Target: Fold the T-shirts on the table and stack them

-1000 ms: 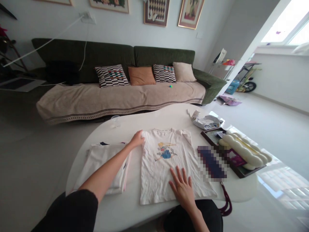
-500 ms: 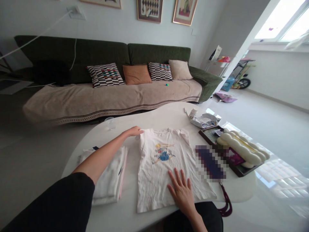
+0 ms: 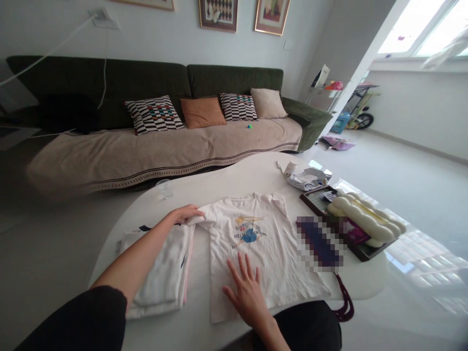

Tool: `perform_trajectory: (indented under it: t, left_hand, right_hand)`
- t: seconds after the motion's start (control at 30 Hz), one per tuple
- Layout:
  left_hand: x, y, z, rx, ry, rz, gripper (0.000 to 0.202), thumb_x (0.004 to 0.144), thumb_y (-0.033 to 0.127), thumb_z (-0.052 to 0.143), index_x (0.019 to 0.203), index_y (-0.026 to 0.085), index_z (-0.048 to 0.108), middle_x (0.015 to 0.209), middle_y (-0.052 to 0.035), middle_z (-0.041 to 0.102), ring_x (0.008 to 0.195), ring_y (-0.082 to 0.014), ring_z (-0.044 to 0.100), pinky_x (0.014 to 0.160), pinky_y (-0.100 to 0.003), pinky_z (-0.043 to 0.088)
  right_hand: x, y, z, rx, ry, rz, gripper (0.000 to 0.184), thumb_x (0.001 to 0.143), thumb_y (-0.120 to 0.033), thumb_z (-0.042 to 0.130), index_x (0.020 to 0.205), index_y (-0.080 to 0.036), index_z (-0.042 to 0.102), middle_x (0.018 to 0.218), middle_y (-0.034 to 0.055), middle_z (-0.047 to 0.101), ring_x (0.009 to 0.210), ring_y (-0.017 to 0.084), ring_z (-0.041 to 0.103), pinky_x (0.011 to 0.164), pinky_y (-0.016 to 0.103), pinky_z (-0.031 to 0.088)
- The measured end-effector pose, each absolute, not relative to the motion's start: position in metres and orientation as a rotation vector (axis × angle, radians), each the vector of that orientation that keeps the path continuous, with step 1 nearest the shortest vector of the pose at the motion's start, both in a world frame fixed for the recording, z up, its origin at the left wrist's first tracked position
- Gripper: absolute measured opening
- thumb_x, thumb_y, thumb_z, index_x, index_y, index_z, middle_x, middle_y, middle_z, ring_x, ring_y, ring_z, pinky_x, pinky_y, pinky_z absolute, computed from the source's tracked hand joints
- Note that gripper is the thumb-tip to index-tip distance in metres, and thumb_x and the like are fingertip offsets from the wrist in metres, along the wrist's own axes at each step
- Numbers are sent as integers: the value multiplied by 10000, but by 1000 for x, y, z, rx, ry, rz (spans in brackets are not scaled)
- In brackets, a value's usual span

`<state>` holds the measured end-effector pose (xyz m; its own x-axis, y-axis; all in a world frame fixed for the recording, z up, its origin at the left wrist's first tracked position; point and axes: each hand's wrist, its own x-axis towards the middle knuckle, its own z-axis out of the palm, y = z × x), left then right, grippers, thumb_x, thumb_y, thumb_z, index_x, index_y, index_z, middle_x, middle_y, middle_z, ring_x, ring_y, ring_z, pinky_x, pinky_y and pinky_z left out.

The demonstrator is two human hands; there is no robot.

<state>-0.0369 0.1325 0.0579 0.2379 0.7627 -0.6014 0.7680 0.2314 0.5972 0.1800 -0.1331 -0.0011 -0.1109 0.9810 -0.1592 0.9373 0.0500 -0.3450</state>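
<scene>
A white T-shirt (image 3: pixel 270 263) with a printed cartoon figure and lettering lies spread on the white table (image 3: pixel 234 178), neckline away from me. My left hand (image 3: pixel 185 213) is closed on its left sleeve, which is stretched out to the side. Over the lower left part of the shirt front, my right hand (image 3: pixel 246 292) is flat with its fingers spread; whether the palm presses on the cloth I cannot tell. Left of the shirt, partly under my left forearm, is a stack of folded white clothes (image 3: pixel 161 278) with a pink edge showing.
Right of the shirt lies a blurred-out dark object (image 3: pixel 319 243) with a maroon strap (image 3: pixel 343 302). Beyond it a dark tray (image 3: pixel 365 254) holds a puffy cream case (image 3: pixel 360 217). A crumpled silver package (image 3: pixel 309 178) and a clear cup (image 3: pixel 164 189) stand farther back. A green sofa (image 3: pixel 234 80) is behind.
My left hand has drawn the sleeve outward, left and toward me, so it now sticks out. My right hand has slid left across the lower shirt. The view has shifted slightly.
</scene>
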Motion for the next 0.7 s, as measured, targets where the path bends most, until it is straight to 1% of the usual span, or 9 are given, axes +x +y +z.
perform_trajectory:
  t: [0.07,0.13,0.27,0.37,0.47,0.57,0.7]
  left_hand:
    - [-34,131,59,1494,1510,82,299,898,344,542,1119,145,574,1088,-64,614,909,-183,617,770,-368,535]
    - [-29,130,59,1473,1552,132,329,899,355,536,1157,152,553,1125,-74,597,935,-193,609,784,-384,531]
    - [-28,132,60,1434,1600,101,321,898,351,540,1149,152,555,1111,-75,600,917,-184,611,772,-378,535]
    - [-36,134,64,1452,1635,49,318,890,342,554,1145,150,562,1129,-73,595,947,-200,605,794,-393,529]
    - [-47,133,68,1513,1666,44,333,880,351,565,1145,148,569,1158,-65,585,987,-229,593,818,-407,519]
    - [-51,128,67,1565,1656,26,323,885,361,557,1122,143,579,1128,-61,598,963,-220,601,803,-395,523]
    - [-47,121,71,1572,1601,-77,299,888,379,549,1045,130,601,1016,-45,630,864,-182,622,740,-351,534]
  right_hand:
    - [172,-132,-5,-1908,-2260,621,642,885,-592,380,1453,-424,131,1565,3,39,1424,327,-5,1078,625,108]
    - [177,-128,-4,-1871,-2305,651,645,881,-611,370,1452,-424,139,1566,-6,51,1425,324,-12,1085,619,80]
    - [195,-123,7,-1894,-2354,703,644,885,-559,405,1459,-391,168,1567,-16,68,1431,300,-17,1099,597,66]
    - [198,-132,10,-1886,-2376,732,730,837,-555,497,1463,-379,165,1568,4,52,1426,323,-28,1089,615,70]
    - [192,-149,4,-1835,-2381,781,833,782,-557,569,1458,-418,103,1569,-3,5,1419,342,-58,1075,642,68]
    - [184,-161,-3,-1856,-2336,801,857,769,-530,593,1455,-434,89,1569,-6,0,1418,344,-61,1074,644,72]
    - [171,-166,-4,-1899,-2265,732,885,757,-497,620,1461,-413,91,1565,39,-40,1416,342,-65,1078,634,71]
